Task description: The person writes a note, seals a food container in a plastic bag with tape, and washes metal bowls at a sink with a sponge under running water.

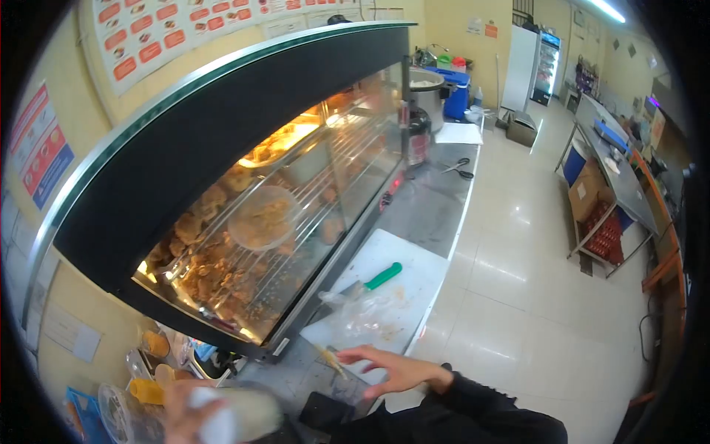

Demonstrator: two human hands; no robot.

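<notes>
My left hand (177,413), smeared by motion, is closed around a white-capped jar (255,413) at the bottom of the view. The jar looks pale and lies tilted; its contents are too blurred to name. My right hand (396,370) hovers with fingers apart and nothing in them, by the near edge of a white cutting board (418,268). On that board rest a knife with a green handle (384,276) and a crumpled clear plastic bag (362,314), which covers part of the blade. A dark flat object (325,411) sits below my right hand.
A lit glass food warmer (310,214) with fried pieces stands along the left. Scissors (457,168), a rice cooker (427,96) and a blue cooler (456,92) are farther along the counter. A yellow-topped bottle (146,390) and tubs crowd the lower left.
</notes>
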